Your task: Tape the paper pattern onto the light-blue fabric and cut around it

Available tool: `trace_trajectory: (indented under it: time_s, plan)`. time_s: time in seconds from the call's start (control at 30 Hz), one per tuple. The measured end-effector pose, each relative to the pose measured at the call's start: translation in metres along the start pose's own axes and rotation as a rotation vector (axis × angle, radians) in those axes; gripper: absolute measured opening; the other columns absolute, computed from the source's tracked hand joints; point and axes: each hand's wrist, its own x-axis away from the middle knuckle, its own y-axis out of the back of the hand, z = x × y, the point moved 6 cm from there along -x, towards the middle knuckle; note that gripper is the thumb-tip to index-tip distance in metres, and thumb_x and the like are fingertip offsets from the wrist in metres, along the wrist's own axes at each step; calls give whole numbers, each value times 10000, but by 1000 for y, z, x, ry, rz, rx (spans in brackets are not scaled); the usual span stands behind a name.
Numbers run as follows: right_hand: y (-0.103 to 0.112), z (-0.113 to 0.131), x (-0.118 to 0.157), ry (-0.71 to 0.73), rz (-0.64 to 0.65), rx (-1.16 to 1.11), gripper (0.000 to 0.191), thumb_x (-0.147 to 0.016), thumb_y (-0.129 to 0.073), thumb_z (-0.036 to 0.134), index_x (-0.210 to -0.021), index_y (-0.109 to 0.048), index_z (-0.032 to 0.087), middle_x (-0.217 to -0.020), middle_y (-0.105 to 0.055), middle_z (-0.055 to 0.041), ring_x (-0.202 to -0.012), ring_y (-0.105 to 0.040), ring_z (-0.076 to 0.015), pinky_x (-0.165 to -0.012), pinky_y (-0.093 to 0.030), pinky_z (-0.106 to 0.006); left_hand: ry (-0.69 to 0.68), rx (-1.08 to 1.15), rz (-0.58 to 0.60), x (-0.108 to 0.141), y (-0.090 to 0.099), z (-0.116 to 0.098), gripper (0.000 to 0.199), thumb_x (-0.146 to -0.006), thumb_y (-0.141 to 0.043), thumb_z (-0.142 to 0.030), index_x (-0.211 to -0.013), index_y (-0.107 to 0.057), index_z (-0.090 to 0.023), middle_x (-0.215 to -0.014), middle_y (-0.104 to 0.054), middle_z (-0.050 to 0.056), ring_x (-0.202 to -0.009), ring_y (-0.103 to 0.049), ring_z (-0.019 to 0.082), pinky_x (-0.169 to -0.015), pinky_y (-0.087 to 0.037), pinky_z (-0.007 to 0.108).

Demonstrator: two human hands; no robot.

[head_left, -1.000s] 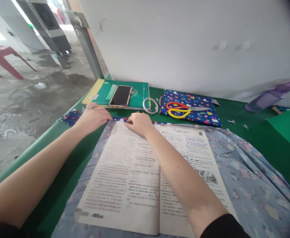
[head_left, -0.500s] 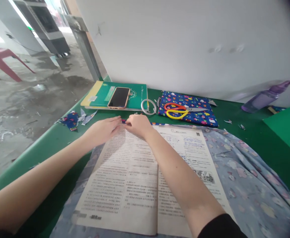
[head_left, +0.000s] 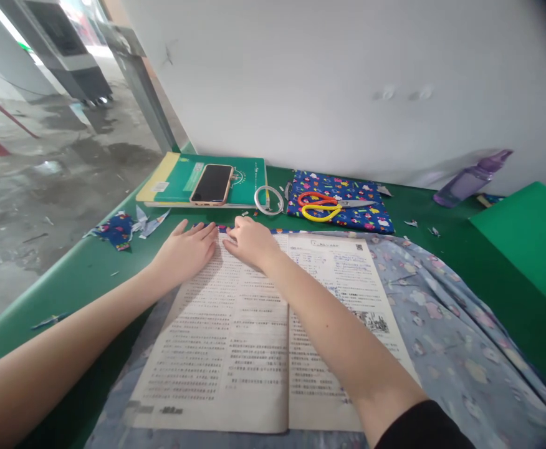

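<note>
An open printed booklet [head_left: 254, 349] lies on a large cloth [head_left: 445, 337], whose pale wrong side shows a faint cartoon print. Along the booklet's top edge the cloth is folded over in a narrow dark-blue printed strip [head_left: 280, 231]. My left hand [head_left: 186, 252] rests flat with fingers spread at the top left corner of the page, fingertips on the strip. Just to its right, my right hand [head_left: 252, 242] has bent fingers and its thumb at the folded cloth edge; the fingertips partly hide what they grip.
Beyond the booklet are a green book [head_left: 174, 178] with a phone [head_left: 212, 184] on it, a white ring [head_left: 269, 200], and scissors [head_left: 329, 207] on a folded blue cloth [head_left: 366, 221]. Cloth scraps [head_left: 116, 231] lie left. A purple spray bottle [head_left: 472, 181] stands by the wall.
My left hand has shifted slightly left along the fold and its fingers have spread. My right hand's thumb and index finger have loosened a little. The camera view has turned slightly right.
</note>
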Motion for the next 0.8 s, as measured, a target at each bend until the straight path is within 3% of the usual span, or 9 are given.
trace_trajectory:
  time_s: [0.13,0.3,0.4,0.57,0.67,0.8]
  plan:
    - [6,10,3,11,-36,97,347,-926,-490,403,-904,-722,146,-1071,-581,-108,-1027,-487,-244,-792,-396,-368,6,-39,-14,-5,5,-6,421,-926,-332,-201,-1205,-619,-70,-1294,-588,215,-1147,-593,359,-987,-394,499]
    - [3,13,13,-32,-19,125,379,-955,-451,407,-1179,-636,164,-1147,-588,-106,-1077,-477,-256,-818,-407,-392,27,-47,-32,-5,6,-8,401,-936,-317,-207,-1173,-619,-90,-1283,-601,201,-1116,-613,345,-987,-392,512]
    - [2,16,21,-5,-27,137,418,-960,-432,406,-1229,-592,129,-1167,-603,-122,-1106,-480,-277,-851,-417,-420,52,-28,-55,-3,5,-8,402,-937,-308,-201,-1160,-611,-59,-1277,-593,230,-1117,-608,361,-991,-379,539]
    - [4,10,32,101,87,77,548,-937,-476,472,-1288,-539,55,-1324,-554,-168,-1215,-464,-281,-996,-388,-401,107,-4,-68,-2,7,-8,396,-941,-321,-212,-1195,-558,-23,-1050,-690,239,-1089,-621,358,-973,-381,554]
    - [17,6,47,149,141,89,512,-938,-504,431,-1302,-526,70,-1372,-530,-153,-1255,-456,-264,-1043,-345,-379,93,-18,-70,-1,7,-8,392,-950,-324,-226,-1223,-552,-64,-1183,-653,215,-1106,-612,356,-1018,-326,599]
    - [49,21,83,230,100,123,361,-933,-529,379,-1174,-593,117,-1143,-653,-115,-1061,-555,-247,-918,-385,-382,72,-39,-54,0,3,-8,398,-971,-313,-251,-1233,-565,-89,-1293,-601,175,-1129,-599,343,-1090,-229,610]
